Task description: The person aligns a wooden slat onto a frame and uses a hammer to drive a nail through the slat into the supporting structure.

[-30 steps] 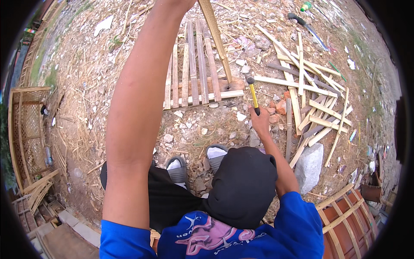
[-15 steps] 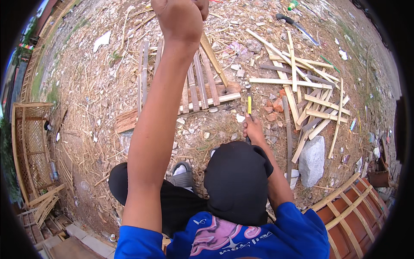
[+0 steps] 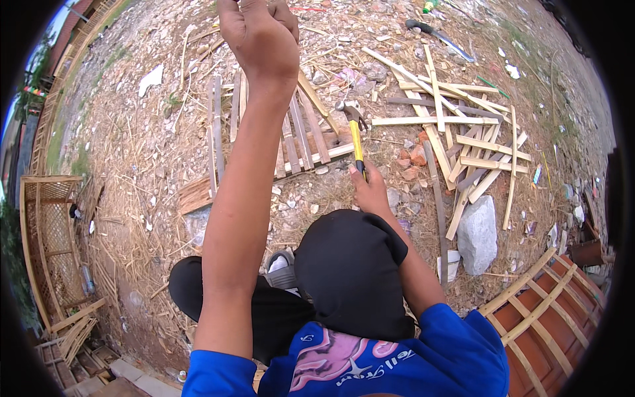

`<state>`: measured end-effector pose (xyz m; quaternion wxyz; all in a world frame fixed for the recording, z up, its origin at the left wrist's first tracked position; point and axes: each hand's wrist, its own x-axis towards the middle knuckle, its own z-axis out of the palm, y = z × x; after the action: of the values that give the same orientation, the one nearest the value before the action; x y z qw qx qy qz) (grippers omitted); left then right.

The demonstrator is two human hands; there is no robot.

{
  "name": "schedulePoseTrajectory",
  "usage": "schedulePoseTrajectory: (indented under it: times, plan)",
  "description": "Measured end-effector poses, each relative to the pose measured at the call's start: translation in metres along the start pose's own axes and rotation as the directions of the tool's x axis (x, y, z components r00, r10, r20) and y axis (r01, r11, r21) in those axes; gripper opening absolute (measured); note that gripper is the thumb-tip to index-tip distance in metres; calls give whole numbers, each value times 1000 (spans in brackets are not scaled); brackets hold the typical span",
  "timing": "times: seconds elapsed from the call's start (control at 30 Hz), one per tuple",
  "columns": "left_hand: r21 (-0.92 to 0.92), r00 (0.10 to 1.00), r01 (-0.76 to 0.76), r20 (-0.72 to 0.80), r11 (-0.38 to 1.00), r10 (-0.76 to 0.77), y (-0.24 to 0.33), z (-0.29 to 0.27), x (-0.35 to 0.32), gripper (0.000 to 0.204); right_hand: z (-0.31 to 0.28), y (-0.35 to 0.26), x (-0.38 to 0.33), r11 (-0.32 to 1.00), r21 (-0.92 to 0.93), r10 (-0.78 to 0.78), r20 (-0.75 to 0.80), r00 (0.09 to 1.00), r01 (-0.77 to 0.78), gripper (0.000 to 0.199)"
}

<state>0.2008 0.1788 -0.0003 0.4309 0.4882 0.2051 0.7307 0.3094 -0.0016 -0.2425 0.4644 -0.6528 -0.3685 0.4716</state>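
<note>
My right hand (image 3: pixel 370 188) is closed around the black grip of a claw hammer (image 3: pixel 357 140) with a yellow handle. The hammer's head is raised over the ground, beside the end of a row of slats. At the top edge my left hand (image 3: pixel 261 36) is closed, partly cut off by the frame. A wooden strip (image 3: pixel 316 98) slants from behind that wrist down toward the slats, and appears gripped in the left hand. Several narrow slats (image 3: pixel 291 142) lie side by side across a pale crosspiece (image 3: pixel 340 151). My left forearm hides part of this row.
To the right lies a loose pile of wooden strips (image 3: pixel 486 145) beside a large grey rock (image 3: pixel 477 235). A long-bladed tool (image 3: pixel 442 40) with a black handle rests beyond it. Lattice panels (image 3: pixel 49 238) stand at the left. A wooden grid frame (image 3: pixel 539 317) is at the lower right.
The hammer has come up and tilted left, its head now higher and larger in view. My left hand has shifted slightly left and down, and the strip's angle has changed.
</note>
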Motion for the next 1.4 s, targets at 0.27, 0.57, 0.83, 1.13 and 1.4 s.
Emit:
schedulePoseTrajectory:
  times: [0.27,0.57,0.83,1.13,1.4]
  plan:
    - [-5,1000,-13,-16,1000,13,0,4,3,18,-4,-1,-5,985,-169,-40,-39,998,33,22]
    - [-21,996,42,-84,999,-43,13,-7,-7,19,-23,-16,4,827,423,367,93,926,-370,21]
    - [49,998,21,-66,999,-18,20,-8,-2,19,-2,-16,-9,883,378,158,320,934,-279,29]
    - [35,995,27,-92,999,-24,20,-7,-9,22,2,6,2,915,182,326,198,924,-361,21]
    - [49,996,34,-78,998,-30,23,-16,-15,19,1,9,5,887,357,238,191,952,-294,28]
